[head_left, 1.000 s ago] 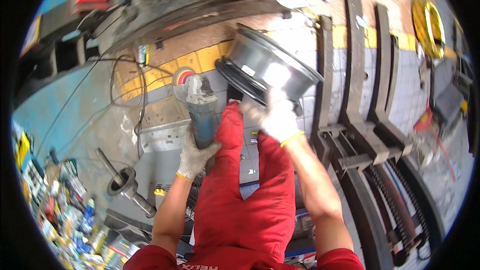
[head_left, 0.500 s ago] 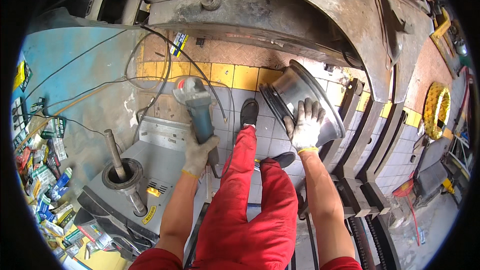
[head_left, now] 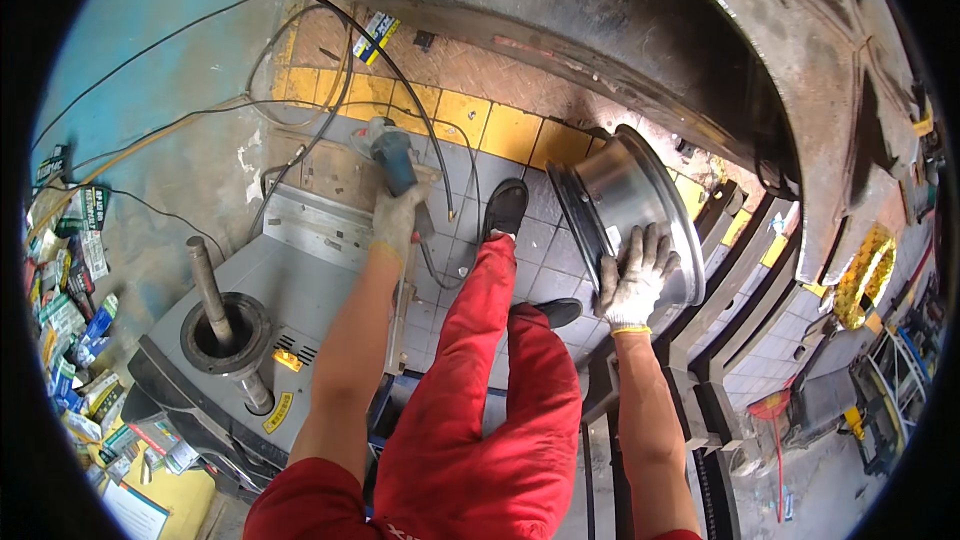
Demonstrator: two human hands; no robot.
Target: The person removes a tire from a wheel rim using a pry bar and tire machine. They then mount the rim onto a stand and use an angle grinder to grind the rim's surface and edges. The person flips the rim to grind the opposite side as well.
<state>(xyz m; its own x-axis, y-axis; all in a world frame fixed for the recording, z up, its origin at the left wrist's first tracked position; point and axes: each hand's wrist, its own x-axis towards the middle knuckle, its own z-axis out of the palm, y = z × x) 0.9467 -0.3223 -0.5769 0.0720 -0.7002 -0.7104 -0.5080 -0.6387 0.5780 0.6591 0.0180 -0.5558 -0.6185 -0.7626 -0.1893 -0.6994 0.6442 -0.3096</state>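
My left hand (head_left: 402, 215), in a pale work glove, is wrapped round the body of a blue-green angle grinder (head_left: 396, 162). The grinder's head points away from me, low over the floor tiles beside a grey machine (head_left: 300, 280); whether it touches the floor I cannot tell. My right hand (head_left: 638, 278), gloved too, lies with spread fingers on the near side of a metal wheel rim (head_left: 625, 175). That rim stands on its edge, tilted, on the tiles to the right of my shoes.
Black cables (head_left: 400, 80) loop over the floor at the far left. A large rusty metal frame (head_left: 560, 20) spans the far side. Dark metal bars (head_left: 715, 325) stand right of the rim. A steel post (head_left: 210, 290) rises from the machine; small packages (head_left: 90, 340) lie farther left.
My left hand has carried the grinder farther away and lower. My right hand stays on the rim. The view has shifted, so the far frame shows nearer the rim.
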